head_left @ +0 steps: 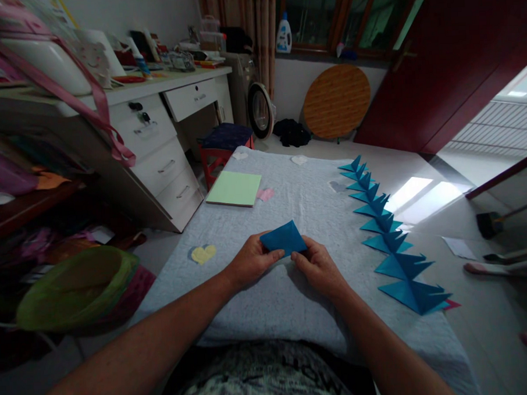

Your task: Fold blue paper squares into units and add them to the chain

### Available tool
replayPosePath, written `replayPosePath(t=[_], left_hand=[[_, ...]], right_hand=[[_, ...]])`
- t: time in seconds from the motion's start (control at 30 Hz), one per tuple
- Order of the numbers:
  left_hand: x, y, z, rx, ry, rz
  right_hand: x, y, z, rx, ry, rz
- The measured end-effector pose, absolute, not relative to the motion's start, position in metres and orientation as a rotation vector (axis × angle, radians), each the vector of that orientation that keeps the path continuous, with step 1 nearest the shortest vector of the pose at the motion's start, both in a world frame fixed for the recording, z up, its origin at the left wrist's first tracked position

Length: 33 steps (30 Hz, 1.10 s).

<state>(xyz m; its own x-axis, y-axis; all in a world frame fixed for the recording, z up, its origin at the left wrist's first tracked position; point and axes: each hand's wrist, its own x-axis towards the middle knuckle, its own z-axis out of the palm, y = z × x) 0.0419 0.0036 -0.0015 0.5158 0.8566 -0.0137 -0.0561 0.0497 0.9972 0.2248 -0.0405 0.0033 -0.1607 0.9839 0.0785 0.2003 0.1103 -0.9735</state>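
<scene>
A folded blue paper (283, 238) sits between both my hands above the grey padded surface (290, 202). My left hand (251, 260) pinches its left edge, fingers closed on it. My right hand (315, 266) pinches its lower right edge, thumb and fingers pressed together. A long row of several folded blue paper triangles (387, 238) lies to the right, running from far to near along the surface's right side.
A pale green paper stack (234, 188) lies at the far left of the surface, a small pink scrap (265, 194) beside it, a yellow heart patch (203, 253) nearer. White desk drawers (157, 155) stand left, a green-lined bin (75, 287) lower left, a broom (491, 222) right.
</scene>
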Motion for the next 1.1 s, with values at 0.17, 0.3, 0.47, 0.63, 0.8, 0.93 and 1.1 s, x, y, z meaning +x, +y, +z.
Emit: replayPosePath(t=[0.17,0.3,0.47,0.63,0.8,0.93,1.1], left_hand=[[0.0401,0.0028,0.001,1.539,0.862,0.988],[0.0387,-0.0009,0.0029,1.8,0.925,1.214],[0.038,-0.0024,0.0037,2.091,0.941,1.277],[0.038,-0.0017,0.0036,2.138,0.908,1.258],[0.0389,-0.0016,0.0028,2.168,0.858,1.219],[0.0393,-0.0014,0.0009,2.176,0.823,1.179],[0.039,-0.0027,0.0026,2.149,0.852,1.13]], right_hand=[[0.2232,-0.0402,0.0027,-1.309,-1.508,1.086],[0.2231,-0.0392,0.0005,-1.343,-1.541,1.04],[0.2226,-0.0386,0.0007,-1.38,-1.602,0.93],[0.2207,-0.0388,0.0051,-1.417,-1.653,0.827],[0.2203,-0.0385,0.0037,-1.427,-1.684,0.768],[0.2198,-0.039,0.0008,-1.416,-1.686,0.774],[0.2188,-0.0399,0.0002,-1.39,-1.68,0.743]])
